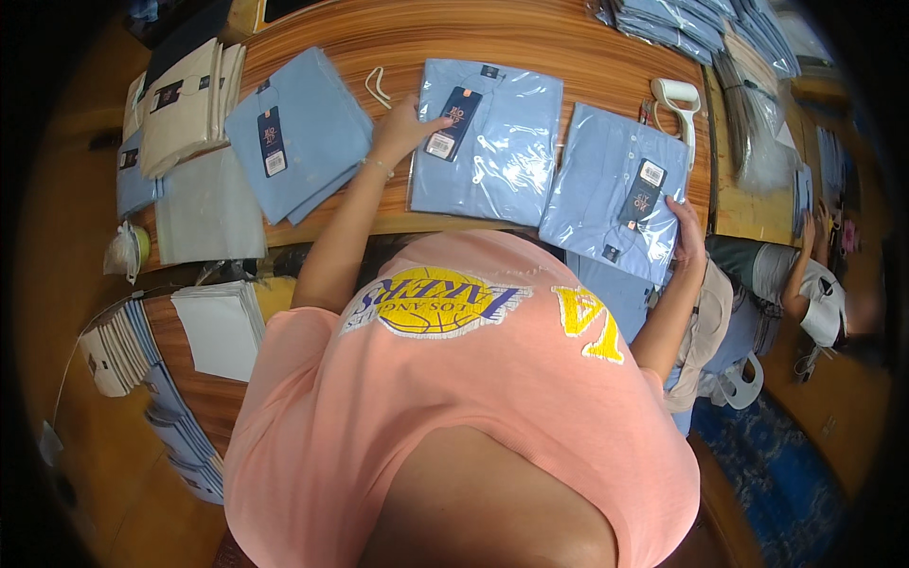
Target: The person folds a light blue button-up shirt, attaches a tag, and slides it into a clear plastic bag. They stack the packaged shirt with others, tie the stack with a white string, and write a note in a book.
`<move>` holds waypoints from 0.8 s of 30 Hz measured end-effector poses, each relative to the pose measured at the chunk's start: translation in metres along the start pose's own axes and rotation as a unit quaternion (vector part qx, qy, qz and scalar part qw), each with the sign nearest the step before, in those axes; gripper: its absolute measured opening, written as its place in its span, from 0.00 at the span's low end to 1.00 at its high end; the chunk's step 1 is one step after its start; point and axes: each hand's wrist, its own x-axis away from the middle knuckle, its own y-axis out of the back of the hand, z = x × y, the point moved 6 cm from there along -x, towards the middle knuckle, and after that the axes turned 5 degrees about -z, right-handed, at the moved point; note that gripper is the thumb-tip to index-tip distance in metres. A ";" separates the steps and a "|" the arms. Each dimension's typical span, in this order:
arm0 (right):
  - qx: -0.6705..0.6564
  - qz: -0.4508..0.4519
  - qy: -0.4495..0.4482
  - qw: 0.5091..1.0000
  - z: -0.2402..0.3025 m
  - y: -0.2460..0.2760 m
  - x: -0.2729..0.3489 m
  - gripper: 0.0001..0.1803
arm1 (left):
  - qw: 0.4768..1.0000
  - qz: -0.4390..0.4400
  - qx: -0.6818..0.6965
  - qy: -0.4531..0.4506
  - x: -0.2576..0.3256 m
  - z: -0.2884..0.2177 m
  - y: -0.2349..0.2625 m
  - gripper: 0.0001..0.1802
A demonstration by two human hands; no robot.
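Two folded light blue shirts in clear plastic bags lie side by side before me. My left hand (pixel 405 131) is at the left edge of the middle bagged shirt (pixel 516 142), its thumb stretched over the dark hang tag (pixel 453 125) and its other fingers partly hidden at the edge. The right bagged shirt (pixel 589 180) lies tilted, its near corner past the table edge. My right hand (pixel 689 235) grips its right side, thumb on top. Left of my left hand is a folded blue shirt (pixel 317 123) with a dark tag, without visible glare from plastic.
A white-handled roller (pixel 676 93) and a thin white loop (pixel 378 87) lie on the wooden table (pixel 379 38). Beige folded garments (pixel 189 104) stand at left, bagged blue shirts (pixel 668 24) at far right. White sheets (pixel 220 322) lie on a lower surface. Another person (pixel 819 298) is at right.
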 end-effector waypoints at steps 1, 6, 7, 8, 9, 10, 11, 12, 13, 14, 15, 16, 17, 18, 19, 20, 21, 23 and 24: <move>0.003 0.000 0.001 1.000 0.000 0.004 0.000 0.19 | 1.000 0.015 0.001 -0.003 -0.003 0.002 0.000 0.35; 0.011 -0.011 0.013 1.000 -0.002 0.005 0.002 0.20 | 0.999 0.010 -0.015 0.046 -0.012 0.018 0.013 0.25; 0.010 -0.016 0.010 1.000 -0.004 0.008 0.003 0.21 | 0.996 -0.007 -0.070 0.055 0.005 -0.014 0.033 0.20; 0.010 -0.018 0.011 1.000 -0.006 0.011 0.002 0.21 | 0.997 -0.073 -0.035 -0.009 0.001 -0.019 0.038 0.19; 0.013 -0.010 0.013 1.000 -0.007 0.009 -0.001 0.21 | 0.987 -0.145 -0.001 -0.067 0.006 -0.014 0.051 0.18; 0.016 -0.007 0.015 1.000 -0.007 0.009 -0.001 0.21 | 0.968 -0.212 0.034 -0.127 0.012 -0.015 0.065 0.17; 0.024 -0.012 0.018 0.999 -0.006 0.009 -0.002 0.21 | 0.967 -0.226 0.065 -0.094 0.011 -0.004 0.076 0.17; 0.032 -0.016 0.020 0.999 -0.004 0.007 -0.001 0.20 | 0.965 -0.239 0.095 -0.058 0.015 -0.001 0.092 0.18; 0.040 -0.026 0.021 0.999 -0.004 0.009 0.001 0.20 | 0.967 -0.235 0.086 -0.039 0.024 -0.016 0.112 0.21; 0.048 -0.025 0.020 0.998 -0.005 0.012 0.000 0.20 | 0.969 -0.235 0.076 -0.016 0.036 -0.032 0.135 0.24; 0.055 -0.023 0.021 0.998 -0.004 0.014 -0.001 0.20 | 0.958 -0.273 0.083 -0.027 0.042 -0.034 0.156 0.24; 0.063 -0.020 0.020 0.998 -0.004 0.014 -0.002 0.20 | 0.946 -0.309 0.089 -0.036 0.048 -0.036 0.174 0.25; 0.063 -0.020 0.022 0.998 -0.003 0.014 -0.002 0.20 | 0.935 -0.334 0.105 -0.057 0.054 -0.044 0.191 0.23; 0.062 -0.018 0.023 0.998 -0.001 0.011 -0.002 0.20 | 0.923 -0.359 0.118 -0.076 0.062 -0.050 0.206 0.21; 0.060 -0.012 0.026 0.998 0.002 0.008 -0.003 0.20 | 0.922 -0.354 0.144 -0.066 0.065 -0.041 0.222 0.20; 0.059 -0.004 0.021 0.998 0.002 0.006 -0.005 0.20 | 0.920 -0.348 0.170 -0.057 0.068 -0.026 0.242 0.20; 0.060 -0.004 0.017 0.998 0.003 0.007 -0.006 0.20 | 0.918 -0.338 0.203 -0.051 0.068 -0.024 0.249 0.19; 0.062 -0.004 0.018 0.998 0.005 0.008 -0.005 0.20 | 0.889 -0.381 0.242 -0.073 0.078 -0.028 0.257 0.19; 0.063 -0.002 0.023 0.998 0.007 0.006 -0.005 0.20 | 0.873 -0.404 0.260 -0.084 0.086 -0.032 0.260 0.19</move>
